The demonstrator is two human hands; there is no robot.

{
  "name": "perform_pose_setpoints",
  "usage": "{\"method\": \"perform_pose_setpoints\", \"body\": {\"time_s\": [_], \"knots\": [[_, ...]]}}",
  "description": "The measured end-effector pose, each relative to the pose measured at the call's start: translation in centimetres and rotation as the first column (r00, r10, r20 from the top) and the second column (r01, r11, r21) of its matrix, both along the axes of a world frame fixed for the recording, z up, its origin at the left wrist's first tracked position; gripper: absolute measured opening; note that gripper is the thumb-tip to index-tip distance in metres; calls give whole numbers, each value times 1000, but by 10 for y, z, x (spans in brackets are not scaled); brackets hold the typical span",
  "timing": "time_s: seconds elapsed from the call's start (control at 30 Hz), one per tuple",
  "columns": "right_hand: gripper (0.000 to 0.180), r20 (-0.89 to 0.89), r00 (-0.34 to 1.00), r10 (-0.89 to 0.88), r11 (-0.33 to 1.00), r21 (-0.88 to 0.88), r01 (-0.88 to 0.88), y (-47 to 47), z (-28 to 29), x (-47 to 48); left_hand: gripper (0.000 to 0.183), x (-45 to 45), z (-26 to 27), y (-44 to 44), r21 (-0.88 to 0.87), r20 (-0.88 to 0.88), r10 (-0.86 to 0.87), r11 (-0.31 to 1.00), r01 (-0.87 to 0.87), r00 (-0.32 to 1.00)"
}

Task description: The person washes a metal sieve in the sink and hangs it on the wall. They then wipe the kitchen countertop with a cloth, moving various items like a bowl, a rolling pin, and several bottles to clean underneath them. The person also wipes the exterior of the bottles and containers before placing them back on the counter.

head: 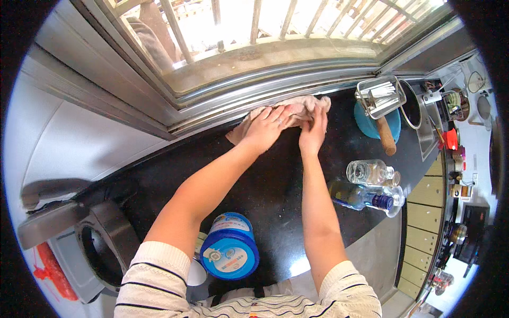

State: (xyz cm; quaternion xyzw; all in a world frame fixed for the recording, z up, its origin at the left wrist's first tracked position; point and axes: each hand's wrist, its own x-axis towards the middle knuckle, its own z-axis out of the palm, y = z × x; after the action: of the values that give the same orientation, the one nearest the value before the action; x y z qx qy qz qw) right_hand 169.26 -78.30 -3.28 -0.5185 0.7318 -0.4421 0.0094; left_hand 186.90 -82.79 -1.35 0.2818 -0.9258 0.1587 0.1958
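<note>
A crumpled pale pink cloth (pixel 296 115) lies on the black countertop (pixel 262 183), along the foot of the window frame. My left hand (pixel 268 125) presses on it from above, fingers stretched over the folds. At the cloth's right end, my right hand (pixel 314 131) grips the bunched fabric, thumb towards the left hand. The two hands are close together but apart. Some of the cloth is hidden under the fingers. Both forearms reach across the counter, and the striped sleeves end near the elbows.
At right are clear glass bottles (pixel 368 171), a blue-capped bottle (pixel 360 196), a wood-handled wire basket (pixel 381 95) over a blue bowl (pixel 360 119), and a sink (pixel 427 137). A blue tub (pixel 230 246) stands near my body. Dark appliance (pixel 105 238) at left; barred window (pixel 274 51) ahead.
</note>
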Motion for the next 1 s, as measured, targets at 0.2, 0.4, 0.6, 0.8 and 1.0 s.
{"method": "perform_pose_setpoints", "body": {"time_s": [0.2,0.4,0.6,0.8,1.0], "knots": [[69,75,997,20,999,46,-24,-16,-12,18,47,31,-12,1,-16,-22,7,1000,-8,1000],[56,-44,974,223,953,221,-208,2,4,69,55,105,3,32,-28,-181,180,982,-188,967],[54,-96,880,464,837,373,-400,9,26,150,55,198,-8,71,126,-181,346,936,-327,921],[49,6,659,752,576,480,-662,3,50,217,47,273,1,116,373,-120,554,794,-480,824],[58,80,212,974,135,543,-829,-4,58,271,56,334,10,178,685,152,606,505,-525,781]]}}
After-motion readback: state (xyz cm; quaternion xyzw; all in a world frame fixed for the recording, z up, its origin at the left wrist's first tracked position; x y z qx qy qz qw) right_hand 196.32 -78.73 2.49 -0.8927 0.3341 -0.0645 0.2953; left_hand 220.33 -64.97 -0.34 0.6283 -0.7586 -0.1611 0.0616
